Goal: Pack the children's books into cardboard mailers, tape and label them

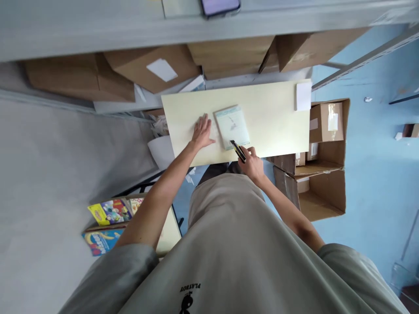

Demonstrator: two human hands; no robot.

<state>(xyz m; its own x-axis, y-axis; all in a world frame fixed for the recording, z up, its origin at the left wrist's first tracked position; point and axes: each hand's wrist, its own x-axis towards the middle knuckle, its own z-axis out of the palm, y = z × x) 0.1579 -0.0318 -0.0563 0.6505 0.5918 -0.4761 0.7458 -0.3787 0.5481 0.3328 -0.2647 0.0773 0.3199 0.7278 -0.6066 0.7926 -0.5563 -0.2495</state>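
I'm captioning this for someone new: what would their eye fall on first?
Probably the utility knife in the right hand, its tip over the near edge of a flat pale packet on the cream tabletop. The left hand lies spread beside the packet. Yellow and blue printed packs stand out at lower left.

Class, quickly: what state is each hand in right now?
Left hand: open, fingers spread, palm down at the pale tabletop.
Right hand: closed, holding a utility knife.
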